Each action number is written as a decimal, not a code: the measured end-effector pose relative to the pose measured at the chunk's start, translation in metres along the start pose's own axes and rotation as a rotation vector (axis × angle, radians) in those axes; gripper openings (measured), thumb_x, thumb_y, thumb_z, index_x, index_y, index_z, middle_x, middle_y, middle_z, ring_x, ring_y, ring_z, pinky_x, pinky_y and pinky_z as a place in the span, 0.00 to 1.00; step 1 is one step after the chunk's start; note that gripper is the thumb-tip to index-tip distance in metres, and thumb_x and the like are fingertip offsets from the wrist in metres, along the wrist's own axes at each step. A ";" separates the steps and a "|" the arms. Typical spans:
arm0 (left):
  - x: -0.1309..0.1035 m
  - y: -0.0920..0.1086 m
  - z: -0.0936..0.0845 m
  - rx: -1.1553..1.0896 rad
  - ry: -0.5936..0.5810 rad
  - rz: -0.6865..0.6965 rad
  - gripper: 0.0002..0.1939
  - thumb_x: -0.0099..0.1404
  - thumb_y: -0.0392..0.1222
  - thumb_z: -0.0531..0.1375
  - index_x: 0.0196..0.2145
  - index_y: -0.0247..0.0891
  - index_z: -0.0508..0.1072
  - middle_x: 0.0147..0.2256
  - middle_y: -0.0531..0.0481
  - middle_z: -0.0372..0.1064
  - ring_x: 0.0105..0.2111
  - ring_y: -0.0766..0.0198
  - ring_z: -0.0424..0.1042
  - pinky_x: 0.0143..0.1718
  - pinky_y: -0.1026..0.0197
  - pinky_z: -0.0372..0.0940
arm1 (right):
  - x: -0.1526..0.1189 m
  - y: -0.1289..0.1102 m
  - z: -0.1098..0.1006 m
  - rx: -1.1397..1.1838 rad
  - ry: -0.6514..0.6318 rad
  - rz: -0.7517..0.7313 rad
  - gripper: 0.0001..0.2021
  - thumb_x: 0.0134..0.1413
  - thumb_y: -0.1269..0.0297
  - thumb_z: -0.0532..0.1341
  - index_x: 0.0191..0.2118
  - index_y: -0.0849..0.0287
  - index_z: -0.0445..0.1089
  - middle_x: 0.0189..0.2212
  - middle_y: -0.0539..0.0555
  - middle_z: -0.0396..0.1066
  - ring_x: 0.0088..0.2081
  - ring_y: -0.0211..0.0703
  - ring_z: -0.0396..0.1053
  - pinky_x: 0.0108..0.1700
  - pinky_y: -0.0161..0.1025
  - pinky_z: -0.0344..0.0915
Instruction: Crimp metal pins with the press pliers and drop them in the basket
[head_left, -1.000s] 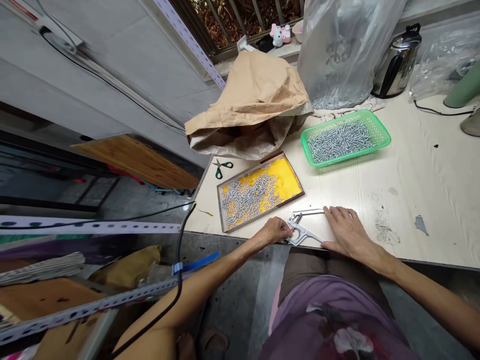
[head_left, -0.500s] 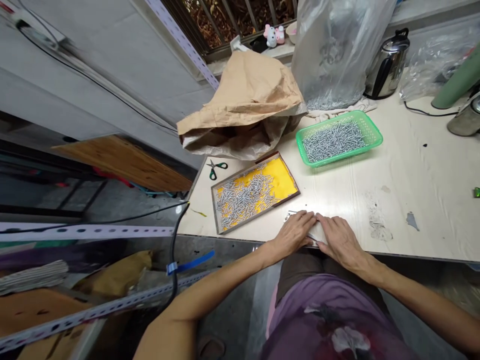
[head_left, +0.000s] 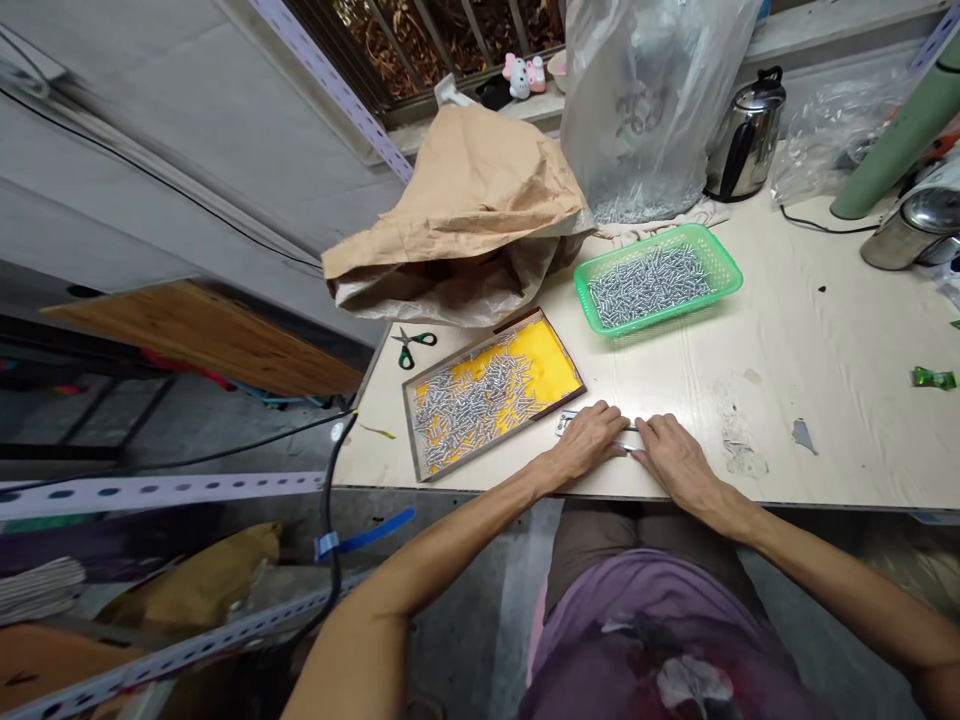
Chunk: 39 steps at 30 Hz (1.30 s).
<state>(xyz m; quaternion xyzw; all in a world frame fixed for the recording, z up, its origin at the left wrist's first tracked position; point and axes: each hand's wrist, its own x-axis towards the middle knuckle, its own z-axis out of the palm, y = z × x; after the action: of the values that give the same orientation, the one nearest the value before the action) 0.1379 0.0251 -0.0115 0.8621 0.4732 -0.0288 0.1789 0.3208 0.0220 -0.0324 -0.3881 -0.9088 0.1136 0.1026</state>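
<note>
My left hand (head_left: 592,440) is closed over the left part of a narrow silver metal strip (head_left: 628,437) near the front edge of the table. The strip's left end, which has holes in it, sticks out past my fingers. My right hand (head_left: 673,455) grips the strip's other end, and that end is hidden under it. Between the two hands a short bare stretch of the strip shows. Left of my hands lies a shallow tray (head_left: 495,440) with a yellow bottom, and many small metal pins (head_left: 472,400) are spread over it.
Behind the tray, a green basket (head_left: 731,285) holds more small metal pins. A brown paper bag (head_left: 480,180) lies open at the back left, near scissors (head_left: 412,345). A clear plastic bag (head_left: 652,110) and a kettle (head_left: 746,135) stand by the window. A green wrapper (head_left: 934,378) lies at the right.
Both hands have moved the metal strip away from the table's front edge and a little to the right across the table. The camera view has shifted slightly.
</note>
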 end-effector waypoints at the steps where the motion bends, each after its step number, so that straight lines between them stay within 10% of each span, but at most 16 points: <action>1: 0.003 -0.001 0.000 0.008 -0.003 -0.021 0.15 0.66 0.49 0.57 0.43 0.35 0.70 0.39 0.44 0.68 0.41 0.56 0.64 0.38 0.58 0.60 | 0.004 0.002 0.001 -0.021 -0.003 0.001 0.11 0.58 0.71 0.57 0.47 0.65 0.67 0.36 0.61 0.68 0.39 0.52 0.62 0.40 0.44 0.62; 9: 0.012 -0.002 0.009 0.030 0.034 -0.161 0.14 0.67 0.49 0.55 0.34 0.36 0.73 0.34 0.45 0.69 0.40 0.56 0.66 0.34 0.59 0.61 | 0.017 0.014 0.004 -0.061 -0.008 -0.060 0.09 0.60 0.76 0.53 0.33 0.59 0.68 0.31 0.55 0.66 0.35 0.46 0.61 0.37 0.40 0.58; 20: -0.021 0.037 0.071 -0.048 0.492 -0.034 0.22 0.70 0.42 0.51 0.60 0.34 0.58 0.60 0.34 0.59 0.64 0.52 0.53 0.59 0.48 0.60 | 0.010 0.047 -0.016 0.064 -0.042 -0.101 0.16 0.61 0.59 0.55 0.50 0.60 0.66 0.42 0.60 0.69 0.43 0.52 0.62 0.43 0.44 0.61; 29: -0.023 0.055 0.078 -0.202 0.475 0.040 0.19 0.69 0.49 0.53 0.52 0.36 0.67 0.55 0.38 0.66 0.61 0.53 0.58 0.61 0.44 0.55 | 0.059 0.062 -0.019 -0.044 -0.051 -0.033 0.08 0.60 0.67 0.57 0.33 0.59 0.72 0.32 0.57 0.70 0.37 0.48 0.61 0.38 0.42 0.54; 39: -0.022 0.056 0.097 -0.204 0.422 -0.018 0.25 0.67 0.52 0.53 0.53 0.30 0.68 0.52 0.33 0.68 0.59 0.42 0.60 0.57 0.41 0.59 | 0.089 -0.041 -0.001 -0.024 -0.314 -0.606 0.06 0.58 0.67 0.60 0.33 0.58 0.74 0.38 0.57 0.69 0.43 0.47 0.58 0.37 0.41 0.52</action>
<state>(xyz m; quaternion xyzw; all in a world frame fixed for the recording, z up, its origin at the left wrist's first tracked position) 0.1838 -0.0521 -0.0818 0.8222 0.5083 0.1986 0.1619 0.2327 0.0592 -0.0108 -0.0792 -0.9888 0.1255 -0.0140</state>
